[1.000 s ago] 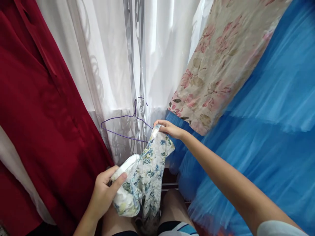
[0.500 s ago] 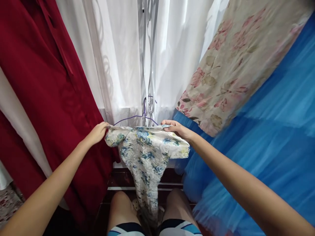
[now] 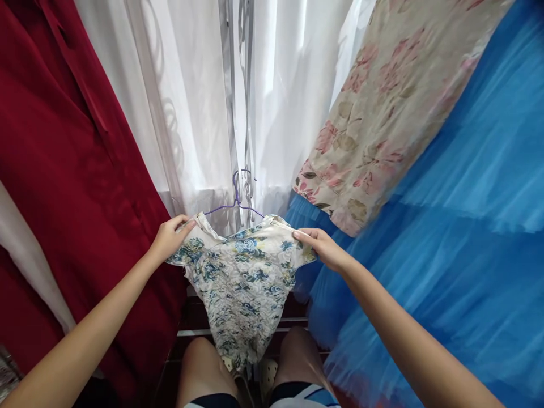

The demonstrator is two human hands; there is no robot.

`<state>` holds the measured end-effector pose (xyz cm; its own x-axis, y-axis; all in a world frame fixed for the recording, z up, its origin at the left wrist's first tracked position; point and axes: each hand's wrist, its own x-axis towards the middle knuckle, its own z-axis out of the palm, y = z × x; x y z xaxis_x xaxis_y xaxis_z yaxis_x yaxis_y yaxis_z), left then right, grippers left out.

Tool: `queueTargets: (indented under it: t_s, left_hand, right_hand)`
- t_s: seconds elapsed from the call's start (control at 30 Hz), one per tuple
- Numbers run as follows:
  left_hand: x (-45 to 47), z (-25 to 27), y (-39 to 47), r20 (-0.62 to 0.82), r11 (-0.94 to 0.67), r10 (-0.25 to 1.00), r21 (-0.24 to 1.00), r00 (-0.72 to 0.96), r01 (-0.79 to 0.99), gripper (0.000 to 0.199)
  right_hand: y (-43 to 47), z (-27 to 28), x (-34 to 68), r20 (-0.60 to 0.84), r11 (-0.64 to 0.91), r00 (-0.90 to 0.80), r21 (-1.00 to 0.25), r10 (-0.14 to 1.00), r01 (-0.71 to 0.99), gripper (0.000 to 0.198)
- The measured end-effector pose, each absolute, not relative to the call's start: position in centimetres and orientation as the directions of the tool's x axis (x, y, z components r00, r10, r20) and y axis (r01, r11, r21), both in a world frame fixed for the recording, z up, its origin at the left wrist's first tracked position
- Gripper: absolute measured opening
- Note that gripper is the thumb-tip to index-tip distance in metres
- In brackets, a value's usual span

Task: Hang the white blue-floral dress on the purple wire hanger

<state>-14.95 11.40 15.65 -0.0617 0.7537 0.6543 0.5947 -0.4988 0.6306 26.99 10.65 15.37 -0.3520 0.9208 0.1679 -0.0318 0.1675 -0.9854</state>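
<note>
A white blouse with blue and yellow flowers point(image 3: 246, 283) hangs in front of me, its shoulders over a purple hanger point(image 3: 237, 198). My left hand point(image 3: 172, 238) is closed on the blouse's left shoulder, thumb on top. On the other side, my right hand point(image 3: 321, 245) pinches the right shoulder near the sleeve. The hanger's hook and neck show above the collar, while its arms run down into the garment. The lower part of the blouse falls between my knees.
Dark red cloth point(image 3: 106, 215) hangs at the left. White curtains point(image 3: 289, 113) with pale ribbons fill the back. At the right hang beige floral fabric point(image 3: 361, 124) and blue tulle point(image 3: 446, 238). A cream perforated shoe point(image 3: 267, 374) shows below.
The blouse has spread wider, with its neckline now dipping between the shoulders. My left hand has shifted slightly left, and my right hand has moved a little lower and outward.
</note>
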Motion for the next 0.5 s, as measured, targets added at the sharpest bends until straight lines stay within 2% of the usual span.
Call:
queueTargets:
  t_s: [0.1,0.17,0.2,0.27,0.33,0.4,0.43,0.5]
  left_hand:
    - [-14.6,15.2,10.3,0.718,-0.509,0.696,0.472,0.021,0.72,0.023]
    - [-13.9,15.3,10.2,0.736,-0.474,0.676,0.416,0.018,0.776,0.023]
    - [-13.6,15.4,10.3,0.74,-0.458,0.673,0.411,0.005,0.788,0.024]
    - [-13.1,15.6,10.9,0.733,-0.448,0.677,0.476,-0.06,0.757,0.024]
    - [-13.0,15.4,11.8,0.708,-0.452,0.689,0.584,-0.152,0.674,0.018]
    - [-13.0,14.6,12.6,0.674,-0.451,0.699,0.675,-0.239,0.584,0.004]
    - [-12.9,14.0,12.8,0.659,-0.45,0.701,0.706,-0.274,0.547,0.006]
    - [-12.2,12.7,12.8,0.63,-0.459,0.709,0.754,-0.318,0.471,0.02]
  right_hand:
    - [10.3,15.4,26.9,0.261,0.246,-0.171,-0.964,0.95,-0.105,0.036]
    - [10.7,16.7,25.9,0.313,0.303,-0.031,-0.936,0.949,-0.18,0.034]
    - [10.9,17.6,25.2,0.33,0.327,0.019,-0.922,0.944,-0.209,0.033]
    - [10.7,19.4,23.4,0.365,0.366,0.05,-0.899,0.93,-0.239,0.031]
    - [9.1,20.7,21.3,0.432,0.413,-0.05,-0.886,0.901,-0.212,0.033]
    - [6.0,21.2,19.4,0.516,0.501,-0.314,-0.855,0.797,-0.134,0.039]
    - [4.2,21.1,18.6,0.524,0.565,-0.504,-0.821,0.687,-0.084,0.038]
    - [0.9,20.1,17.7,0.423,0.682,-0.812,-0.73,0.403,-0.042,0.043]
